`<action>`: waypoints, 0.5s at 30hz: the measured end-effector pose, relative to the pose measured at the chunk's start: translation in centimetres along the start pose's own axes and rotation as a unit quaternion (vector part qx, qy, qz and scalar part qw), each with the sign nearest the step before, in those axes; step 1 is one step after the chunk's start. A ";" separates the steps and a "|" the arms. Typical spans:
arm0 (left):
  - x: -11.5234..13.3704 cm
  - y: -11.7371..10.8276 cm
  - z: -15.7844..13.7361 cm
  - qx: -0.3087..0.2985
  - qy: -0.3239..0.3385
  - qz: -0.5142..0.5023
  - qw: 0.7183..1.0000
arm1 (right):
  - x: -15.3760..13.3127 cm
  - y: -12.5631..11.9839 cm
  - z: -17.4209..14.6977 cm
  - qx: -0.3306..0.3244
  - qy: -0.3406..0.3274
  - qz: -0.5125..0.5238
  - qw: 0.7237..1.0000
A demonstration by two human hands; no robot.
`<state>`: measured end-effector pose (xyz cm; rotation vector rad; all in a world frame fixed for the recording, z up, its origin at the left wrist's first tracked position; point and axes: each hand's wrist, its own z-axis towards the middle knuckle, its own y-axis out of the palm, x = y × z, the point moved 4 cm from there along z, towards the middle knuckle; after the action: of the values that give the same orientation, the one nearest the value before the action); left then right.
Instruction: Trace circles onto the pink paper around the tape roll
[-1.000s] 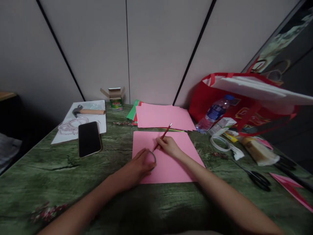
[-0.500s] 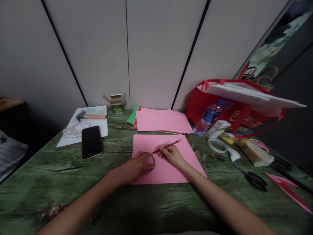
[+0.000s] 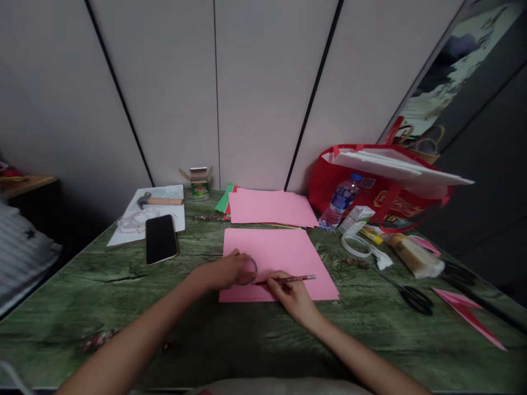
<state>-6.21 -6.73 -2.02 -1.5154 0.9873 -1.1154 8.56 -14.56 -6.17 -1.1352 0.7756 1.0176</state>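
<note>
A sheet of pink paper (image 3: 284, 249) lies in front of me, with more sheet edges showing at its lower border. My left hand (image 3: 234, 270) grips a thin grey ring (image 3: 256, 268) and holds it flat on the paper's left half. Pink shows through the ring's middle, and the fingers cover its left side. In my right hand (image 3: 290, 291) is a red pencil (image 3: 303, 278), almost level. Its tip meets the lower right of the ring's rim, and its pale end points right.
Behind the sheet lies a pink paper stack (image 3: 272, 206). A phone (image 3: 161, 238), a hammer (image 3: 164, 201) and a small box (image 3: 200, 188) are on the left. To the right are a bottle (image 3: 341, 203), a red bag (image 3: 319, 175), white tape (image 3: 356, 247) and scissors (image 3: 415, 300).
My right hand has come toward me along the ring's rim. The pencil has swung from slanting up to nearly level. My left hand still holds the ring. The whole view has shifted slightly.
</note>
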 end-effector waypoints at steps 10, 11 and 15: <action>-0.8 0.4 0.1 0.006 -0.030 0.009 0.999 | -2.9 1.5 -1.6 -0.105 -0.173 -0.093 0.975; -0.8 0.4 0.1 0.007 -0.028 0.011 1.000 | -3.1 1.6 -1.6 -0.108 -0.181 -0.104 0.972; -0.6 0.3 0.2 0.008 -0.027 0.013 1.000 | -3.4 1.7 -1.5 -0.129 -0.195 -0.140 0.962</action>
<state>-6.22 -6.16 -2.40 -1.5082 0.9568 -1.0562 5.77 -16.67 -4.05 -1.1745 0.1629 1.0745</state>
